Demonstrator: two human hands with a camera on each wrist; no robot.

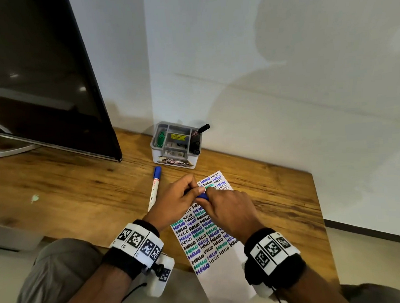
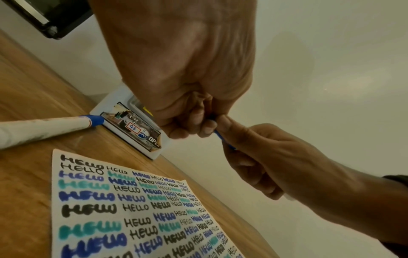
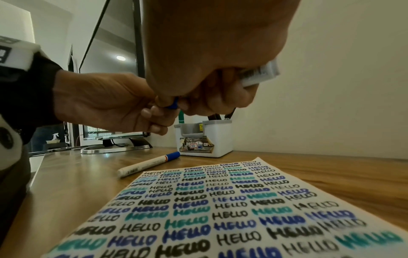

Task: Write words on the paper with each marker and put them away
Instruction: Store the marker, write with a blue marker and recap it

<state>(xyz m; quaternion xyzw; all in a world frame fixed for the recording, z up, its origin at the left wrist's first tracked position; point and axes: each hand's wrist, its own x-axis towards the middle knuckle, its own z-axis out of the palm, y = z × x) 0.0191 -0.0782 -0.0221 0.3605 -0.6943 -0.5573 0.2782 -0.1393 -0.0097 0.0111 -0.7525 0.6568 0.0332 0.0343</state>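
Observation:
A white paper [image 1: 208,243] covered with rows of "HELLO" in black, blue and teal lies on the wooden desk [image 1: 80,192]. Above it both hands meet on one blue marker [image 1: 202,196]. My right hand [image 1: 220,203] grips the white barrel [image 3: 260,73], which sticks out past its fingers. My left hand [image 1: 185,193] pinches the blue cap end [image 3: 172,104]. Whether the cap is seated cannot be told. A second blue-capped marker [image 1: 154,188] lies on the desk left of the paper.
A white organizer box [image 1: 153,144] stands by the wall behind the paper, holding a green marker [image 1: 161,139] and black markers [image 1: 197,137]. A dark monitor [image 1: 40,78] on a silver stand fills the left. The desk's right edge [image 1: 317,203] is close.

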